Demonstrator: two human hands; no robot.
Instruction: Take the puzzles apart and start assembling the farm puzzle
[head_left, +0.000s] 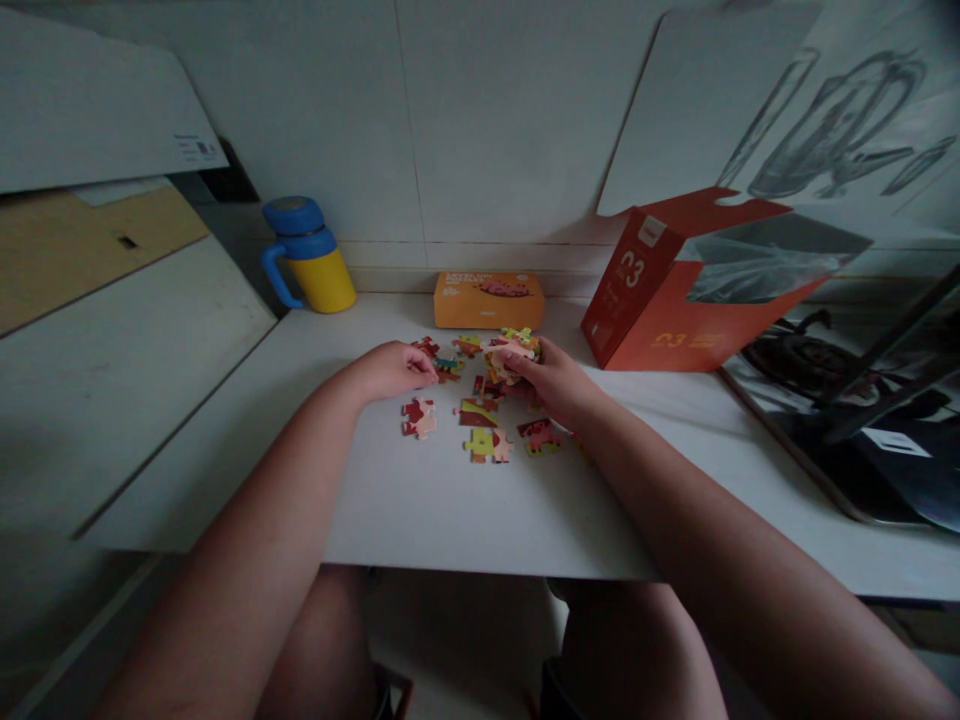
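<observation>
My right hand (559,382) is closed around a bunch of jigsaw puzzle pieces (504,362), with the thumb lying on top of them. To the left, my left hand (397,368) rests low over the table with its fingers curled together; whatever they hold, if anything, is hidden. Just past those fingertips lies a teal and orange piece (448,366). Closer to me are a red and peach piece (418,418), a brown and green piece (478,412), a yellow-green and peach piece (487,445) and a dark red piece (538,436).
An orange puzzle box (489,302) stands against the wall behind the pieces. At the back left is a blue and yellow jug (319,260). A large open red-orange box (675,290) stands on the right, beside a black tray-like object (847,440). The white table (420,515) ends above my knees.
</observation>
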